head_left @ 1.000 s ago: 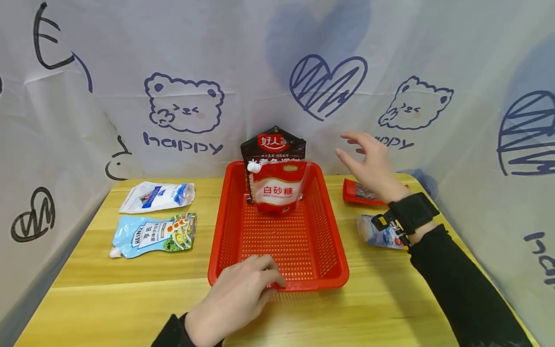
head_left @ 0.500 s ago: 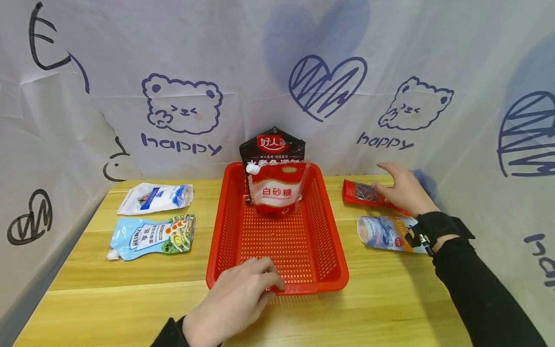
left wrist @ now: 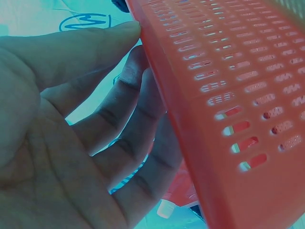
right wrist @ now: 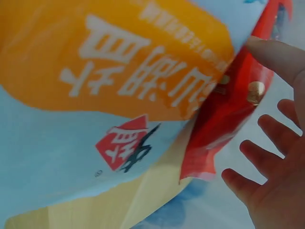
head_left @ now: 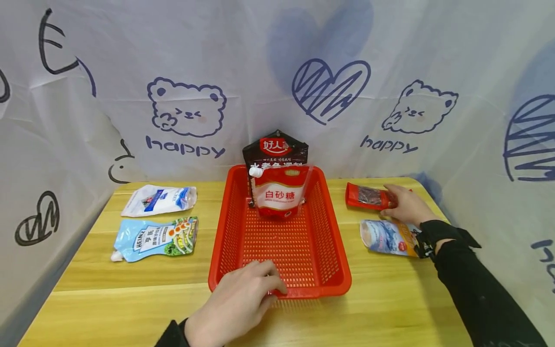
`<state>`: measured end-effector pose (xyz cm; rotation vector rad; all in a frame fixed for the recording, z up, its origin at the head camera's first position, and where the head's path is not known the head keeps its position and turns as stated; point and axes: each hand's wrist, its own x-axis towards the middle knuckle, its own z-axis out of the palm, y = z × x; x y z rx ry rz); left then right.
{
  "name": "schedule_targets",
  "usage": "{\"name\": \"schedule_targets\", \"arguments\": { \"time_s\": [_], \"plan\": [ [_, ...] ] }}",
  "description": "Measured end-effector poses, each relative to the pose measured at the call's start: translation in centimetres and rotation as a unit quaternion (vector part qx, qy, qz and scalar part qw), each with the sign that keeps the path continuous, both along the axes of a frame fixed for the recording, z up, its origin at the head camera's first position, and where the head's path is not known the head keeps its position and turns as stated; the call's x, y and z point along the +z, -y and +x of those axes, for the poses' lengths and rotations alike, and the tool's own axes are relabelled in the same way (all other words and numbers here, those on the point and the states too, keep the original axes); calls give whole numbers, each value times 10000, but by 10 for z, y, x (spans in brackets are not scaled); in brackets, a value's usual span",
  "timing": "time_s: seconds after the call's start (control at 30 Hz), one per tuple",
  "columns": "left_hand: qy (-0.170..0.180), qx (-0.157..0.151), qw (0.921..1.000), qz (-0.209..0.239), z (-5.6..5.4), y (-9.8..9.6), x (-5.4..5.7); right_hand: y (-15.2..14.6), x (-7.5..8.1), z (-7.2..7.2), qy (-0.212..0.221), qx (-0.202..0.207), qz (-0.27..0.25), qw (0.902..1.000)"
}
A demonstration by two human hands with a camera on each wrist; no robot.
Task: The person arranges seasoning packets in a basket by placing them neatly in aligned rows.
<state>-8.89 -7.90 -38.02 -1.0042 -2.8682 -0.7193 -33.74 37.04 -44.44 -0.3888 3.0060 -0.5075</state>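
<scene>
Red packet [head_left: 368, 196] lies on the tabletop [head_left: 381, 294] right of the basket [head_left: 279, 241], just beyond the salt bag [head_left: 386, 237] — the right hand [head_left: 409, 208] sits wide around the packet's right end. The left hand [head_left: 236, 299] pinches the basket's near rim — inside, at the far end, the sugar pouch [head_left: 279, 195] stands before (and partly hides) a black pouch [head_left: 277, 147].

Our yellow wood-grain table [head_left: 130, 308] bears a rectangular red plastic basket [head_left: 329, 290], with a white-and-blue plastic pouch [head_left: 161, 199] at its ten o'clock, pale-blue spouted plastic pouch [head_left: 156, 239] at nine, long red plastic packet [head_left: 368, 196] at two, blue-and-orange plastic pouch [head_left: 387, 237] at three.
</scene>
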Motion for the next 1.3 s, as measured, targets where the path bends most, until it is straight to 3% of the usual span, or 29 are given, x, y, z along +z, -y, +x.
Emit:
{"name": "schedule_targets", "arguments": {
  "time_s": [0.17, 0.33, 0.67, 0.97, 1.17, 1.3],
  "plan": [
    [222, -41, 9997, -23, 1, -1, 1, -6, -7, 4, 108, 206, 120, 9997],
    [338, -56, 9994, -53, 2, -2, 2, -5, -12, 6, -99, 321, 461, 9984],
    [-53, -29, 10000, 13, 4, -3, 1, -3, -11, 7, -741, 340, 521, 9953],
    [-213, 53, 9998, 5, 4, -3, -1, 8, 10, 18, -926, 218, 341, 9949],
    [-236, 79, 9997, 28, 2, -4, -1, 11, 27, 29, -1629, 612, 15, 9847],
    [-188, 96, 9998, 7, 1, -3, -1, 16, 39, 38, -1803, 518, 39, 9822]
  ]
}}
